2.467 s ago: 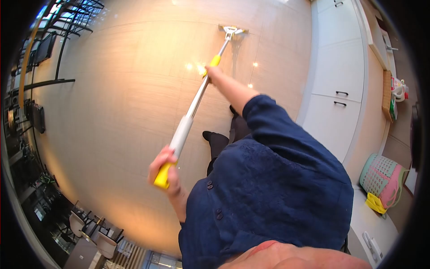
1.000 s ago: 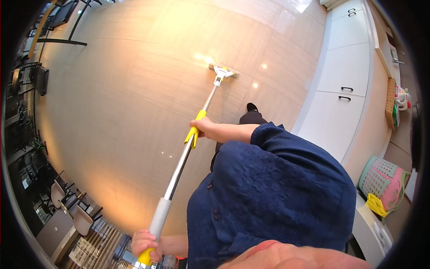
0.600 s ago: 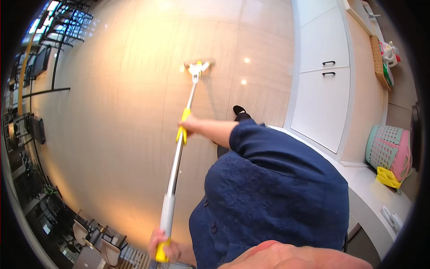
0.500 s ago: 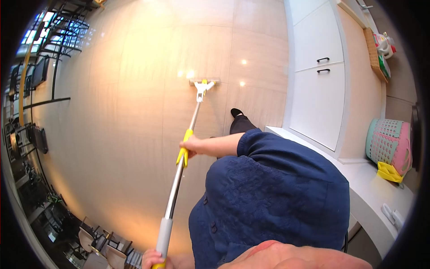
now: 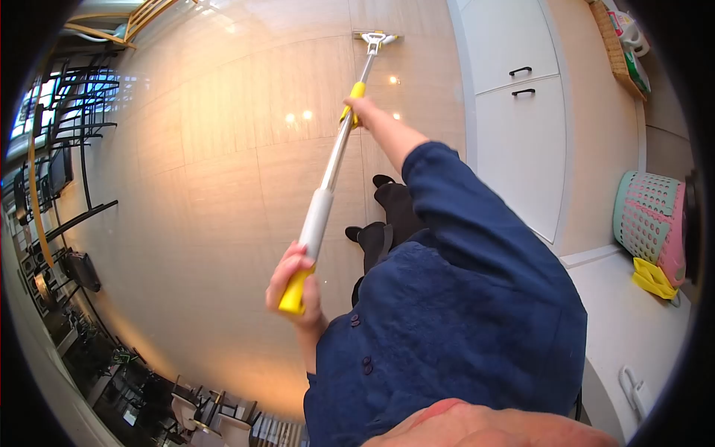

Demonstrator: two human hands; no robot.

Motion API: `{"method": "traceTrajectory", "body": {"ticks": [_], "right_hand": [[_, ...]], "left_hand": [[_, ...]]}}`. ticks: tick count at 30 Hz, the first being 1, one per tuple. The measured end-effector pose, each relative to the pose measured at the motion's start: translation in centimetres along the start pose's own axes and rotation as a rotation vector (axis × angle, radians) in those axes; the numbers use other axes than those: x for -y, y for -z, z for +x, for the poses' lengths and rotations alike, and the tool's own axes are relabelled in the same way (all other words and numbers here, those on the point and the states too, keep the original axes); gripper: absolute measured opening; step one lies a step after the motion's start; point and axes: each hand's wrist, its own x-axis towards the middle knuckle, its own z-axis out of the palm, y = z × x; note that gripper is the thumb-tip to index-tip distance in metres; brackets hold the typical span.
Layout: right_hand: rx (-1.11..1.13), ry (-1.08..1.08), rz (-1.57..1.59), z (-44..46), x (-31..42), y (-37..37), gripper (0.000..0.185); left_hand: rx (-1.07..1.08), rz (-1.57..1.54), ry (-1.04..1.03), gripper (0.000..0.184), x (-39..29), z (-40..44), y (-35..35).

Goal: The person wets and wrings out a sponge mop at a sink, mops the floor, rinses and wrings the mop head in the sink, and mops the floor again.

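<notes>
A mop (image 5: 337, 162) with a silver pole, grey sleeve and yellow grips slants up across the view. Its flat head (image 5: 376, 37) rests on the glossy tiled floor near the top. My right hand (image 5: 356, 112), arm stretched far out, is closed around the yellow grip partway down the pole. At the top end of the handle, my left hand (image 5: 294, 281) wraps the grey sleeve and yellow end cap, close to my waist. My shoes (image 5: 382, 180) stand on the floor to the right of the pole.
White cabinets (image 5: 521, 141) with black handles line the right side. A green and pink basket (image 5: 648, 220) and a yellow cloth-like item (image 5: 654, 279) sit on the white counter (image 5: 611, 313). Black metal racks or chairs (image 5: 86, 112) stand at left, with more chairs (image 5: 216, 421) below.
The mop head has slid forward, away from me, and slightly right. Both hands have moved forward with it, my right arm straightening. My left hand has come up from the bottom edge.
</notes>
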Motion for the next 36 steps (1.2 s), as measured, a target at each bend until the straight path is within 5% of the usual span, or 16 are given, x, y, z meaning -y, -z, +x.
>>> {"method": "traceTrajectory", "body": {"ticks": [4, 7, 11, 14, 17, 20, 26, 36], "right_hand": [[0.109, -0.137, -0.017, -1.3, -1.7, 1.9, 0.028], [0.316, -0.300, 0.050, -10.2, -6.3, 0.8, 0.032], [0.450, -0.519, 0.243, -18.8, -11.4, -0.5, 0.028], [0.324, -0.560, 0.234, -20.4, -9.4, -0.7, 0.025], [0.174, -0.296, 0.268, -16.1, -6.1, 1.2, 0.027], [-0.091, -0.041, 0.378, -8.8, -0.9, 4.7, 0.021], [-0.201, 0.069, 0.219, 3.3, 3.4, 15.9, 0.016], [-0.108, -0.069, 0.277, -10.7, -6.0, 14.8, 0.017]], "left_hand": [[0.212, 0.149, 0.074, 0.021, -2.2, -0.3, 1.0], [0.030, 0.155, -0.049, 0.015, -7.5, -1.6, 6.2], [0.284, 0.095, -0.138, 0.024, -13.8, -1.1, 12.8], [0.155, -0.038, -0.159, 0.023, -12.5, -1.5, 13.2], [-0.027, -0.081, -0.113, 0.019, -9.2, -0.2, 9.4], [0.160, -0.150, -0.085, 0.021, -4.5, 1.5, 2.0], [0.627, 0.044, -0.078, 0.024, 0.6, 2.8, -11.0], [0.961, 0.042, -0.249, 0.016, -7.1, 2.8, -3.0]]}}
